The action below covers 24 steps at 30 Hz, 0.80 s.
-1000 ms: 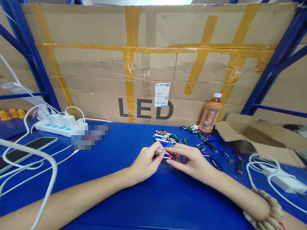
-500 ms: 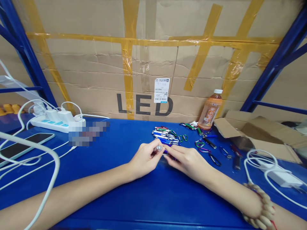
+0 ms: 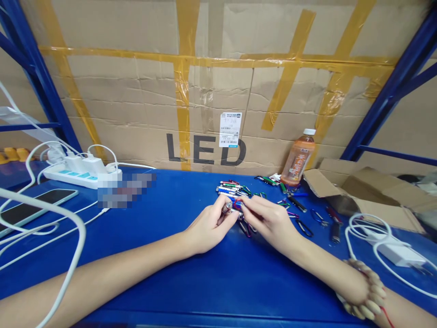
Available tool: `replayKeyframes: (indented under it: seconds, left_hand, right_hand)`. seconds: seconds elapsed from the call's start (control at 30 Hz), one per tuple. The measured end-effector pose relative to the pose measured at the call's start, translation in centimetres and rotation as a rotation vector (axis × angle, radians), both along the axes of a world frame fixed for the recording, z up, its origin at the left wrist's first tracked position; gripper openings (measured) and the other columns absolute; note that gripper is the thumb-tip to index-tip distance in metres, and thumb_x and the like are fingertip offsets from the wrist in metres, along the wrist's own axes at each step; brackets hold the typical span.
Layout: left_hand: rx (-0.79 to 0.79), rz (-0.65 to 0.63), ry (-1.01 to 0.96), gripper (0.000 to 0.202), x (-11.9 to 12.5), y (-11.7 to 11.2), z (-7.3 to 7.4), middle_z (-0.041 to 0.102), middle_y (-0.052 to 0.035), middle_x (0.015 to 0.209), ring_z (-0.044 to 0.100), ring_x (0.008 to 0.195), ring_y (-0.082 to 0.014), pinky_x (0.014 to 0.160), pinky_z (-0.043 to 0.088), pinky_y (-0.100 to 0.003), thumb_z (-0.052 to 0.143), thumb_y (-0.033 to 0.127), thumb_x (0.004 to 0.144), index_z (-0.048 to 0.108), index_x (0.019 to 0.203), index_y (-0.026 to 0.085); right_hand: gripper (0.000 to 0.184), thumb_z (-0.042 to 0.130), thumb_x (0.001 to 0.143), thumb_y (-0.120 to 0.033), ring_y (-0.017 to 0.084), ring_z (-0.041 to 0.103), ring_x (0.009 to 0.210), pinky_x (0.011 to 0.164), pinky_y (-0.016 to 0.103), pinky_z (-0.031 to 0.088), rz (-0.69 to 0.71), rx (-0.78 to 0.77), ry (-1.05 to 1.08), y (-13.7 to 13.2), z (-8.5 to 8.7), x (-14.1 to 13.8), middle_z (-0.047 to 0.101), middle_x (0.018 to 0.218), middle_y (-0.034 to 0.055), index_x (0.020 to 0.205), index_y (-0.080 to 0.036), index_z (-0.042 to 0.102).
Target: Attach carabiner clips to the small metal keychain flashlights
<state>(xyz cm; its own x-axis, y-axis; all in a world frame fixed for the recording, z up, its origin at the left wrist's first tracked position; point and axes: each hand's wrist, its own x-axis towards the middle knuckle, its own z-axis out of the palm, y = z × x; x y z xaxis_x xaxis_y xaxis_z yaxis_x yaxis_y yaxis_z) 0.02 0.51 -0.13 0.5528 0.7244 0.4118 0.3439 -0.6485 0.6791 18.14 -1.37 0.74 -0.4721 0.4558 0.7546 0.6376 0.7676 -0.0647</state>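
My left hand (image 3: 211, 225) pinches a small silver-tipped keychain flashlight (image 3: 227, 208) just above the blue table (image 3: 164, 273). My right hand (image 3: 269, 218) meets it from the right, fingers closed on the flashlight's other end, where a carabiner clip (image 3: 245, 226) hangs below. Just behind my fingers lies a pile of small coloured flashlights (image 3: 234, 189). Loose coloured carabiners (image 3: 302, 226) lie scattered to the right of my right hand.
An orange drink bottle (image 3: 298, 159) stands at the back against the cardboard wall (image 3: 205, 91). An open cardboard box (image 3: 368, 191) and a white charger with cable (image 3: 392, 253) lie right. A power strip (image 3: 78, 173), phone (image 3: 30, 209) and white cables lie left.
Both hands have lifted slightly and moved toward the pile, still joined on the flashlight. The carabiner now hangs visible under my right fingers.
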Motion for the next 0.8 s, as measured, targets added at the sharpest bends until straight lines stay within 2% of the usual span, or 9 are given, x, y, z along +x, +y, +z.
replayKeyframes:
  seconds: [0.1,0.2,0.33,0.53,0.8]
  left_hand:
    - [-0.040,-0.030,0.062,0.015,0.0,-0.3,0.4,0.049,0.0031,0.074,0.046,0.064,-0.0127,0.062,0.035,-0.025,0.030,0.035,0.092,0.036,0.090,0.022]
    - [-0.037,-0.050,0.135,0.016,0.0,-0.5,0.5,0.053,0.0006,0.080,0.050,0.069,-0.0147,0.064,0.036,-0.026,0.027,0.034,0.093,0.037,0.091,0.021]
    - [-0.005,-0.066,0.153,0.018,0.2,-0.2,0.2,0.053,0.0007,0.073,0.050,0.064,-0.0144,0.061,0.036,-0.025,0.028,0.034,0.093,0.038,0.087,0.021]
    - [-0.094,-0.008,0.034,0.021,0.6,0.5,-0.1,0.047,0.0038,0.061,0.047,0.058,-0.0124,0.058,0.036,-0.024,0.029,0.034,0.092,0.038,0.080,0.020]
    - [-0.093,0.005,0.000,0.024,0.5,0.4,0.3,0.046,0.0044,0.060,0.045,0.057,-0.0109,0.060,0.036,-0.023,0.030,0.032,0.092,0.037,0.073,0.020]
  right_hand:
    - [0.021,0.046,0.088,-0.015,0.010,0.052,0.062,0.059,0.021,0.047,-0.024,0.052,0.113,-0.3,0.4,0.0,0.055,0.069,0.0030,0.103,-0.010,0.060]
    - [0.022,0.045,0.089,-0.015,0.011,0.054,0.064,0.061,0.022,0.048,0.004,0.056,0.123,-0.7,0.5,-0.2,0.057,0.072,0.0042,0.105,-0.011,0.059]
    - [0.024,0.044,0.089,-0.016,0.012,0.057,0.073,0.067,0.023,0.049,0.022,0.006,0.107,-0.5,0.1,-0.6,0.060,0.080,0.0063,0.107,-0.012,0.059]
    - [0.023,0.044,0.090,-0.020,0.013,0.058,0.077,0.071,0.024,0.048,0.006,-0.143,0.107,1.0,-0.9,-0.6,0.062,0.084,0.0064,0.101,-0.013,0.062]
    - [0.027,0.047,0.088,-0.025,0.013,0.057,0.070,0.066,0.025,0.047,-0.059,-0.223,0.111,0.9,-0.8,-0.3,0.061,0.077,0.0048,0.107,-0.012,0.062]
